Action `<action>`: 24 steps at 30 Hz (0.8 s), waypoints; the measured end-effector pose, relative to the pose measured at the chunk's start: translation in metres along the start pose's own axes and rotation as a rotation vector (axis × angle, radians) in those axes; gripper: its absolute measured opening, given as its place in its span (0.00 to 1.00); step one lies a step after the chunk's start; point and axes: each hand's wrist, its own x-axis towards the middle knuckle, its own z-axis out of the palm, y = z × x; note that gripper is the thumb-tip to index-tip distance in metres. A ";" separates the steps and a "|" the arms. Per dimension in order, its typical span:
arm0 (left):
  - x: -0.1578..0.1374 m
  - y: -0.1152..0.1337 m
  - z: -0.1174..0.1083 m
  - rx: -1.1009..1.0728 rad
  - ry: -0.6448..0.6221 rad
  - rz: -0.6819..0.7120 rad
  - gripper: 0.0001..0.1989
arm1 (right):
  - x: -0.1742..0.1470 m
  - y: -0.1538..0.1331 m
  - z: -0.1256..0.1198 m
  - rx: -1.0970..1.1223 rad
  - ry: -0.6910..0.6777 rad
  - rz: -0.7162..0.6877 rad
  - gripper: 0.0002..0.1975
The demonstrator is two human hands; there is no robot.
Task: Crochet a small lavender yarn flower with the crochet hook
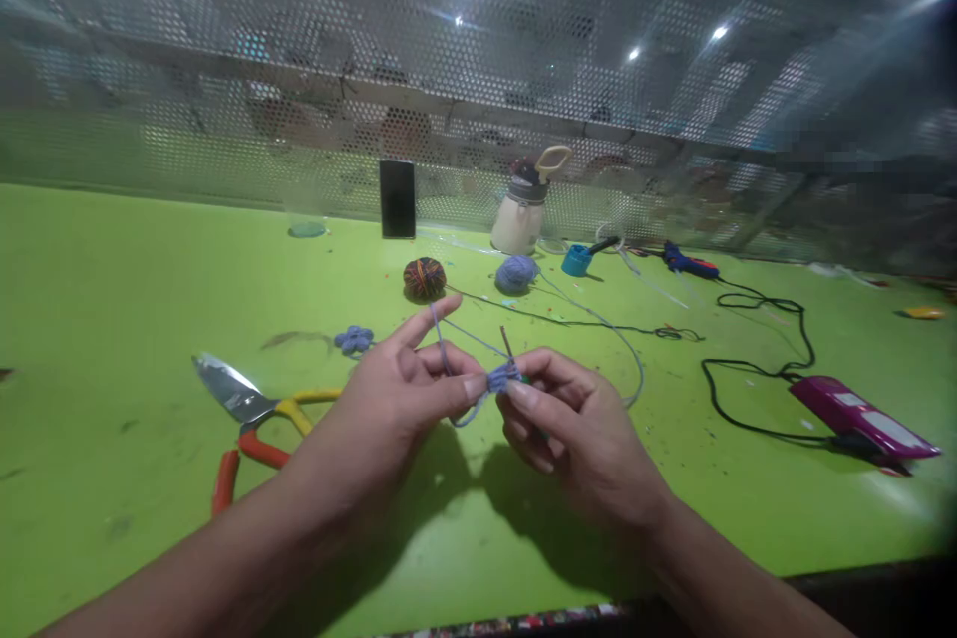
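So the little crochet piece (502, 377) is soft bluish-purple yarn, bumpy and stubby, held up between the two hands over a smooth, scuffed green table (150, 289). A thin dark hook (507, 343) sticks up out of it (a speck of green shows lower down, maybe its handle, mostly hidden by fingers). Just behind sit a fuzzy ball of matching yarn (515, 273) and a rounder multicolored ball (424, 277). A puffy yarn flower (354, 339) lies near the left hand (415, 374).

Around that: metal scissors (258, 411) with yellow and red handles, partly blocked by the left hand and forearm, a black phone (398, 199) propped upright, a pale bottle (517, 216), and on the right a shiny magenta block (863, 416) with black cord.

Left thumb and fingers pinch the piece's left edge, index stretched up with a strand looped over it. The right hand (579, 414) is curled in, thumb and fingertips pinching the hook against the piece's right edge.
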 end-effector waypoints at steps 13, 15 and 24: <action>0.004 -0.009 -0.004 -0.002 0.024 0.037 0.45 | 0.002 0.000 0.003 0.025 0.046 0.031 0.12; 0.005 -0.009 -0.004 -0.007 0.012 0.029 0.46 | 0.003 0.001 0.001 0.030 0.029 0.021 0.11; 0.004 -0.006 -0.005 -0.005 -0.020 -0.025 0.47 | 0.004 -0.007 -0.013 -0.063 -0.128 -0.039 0.14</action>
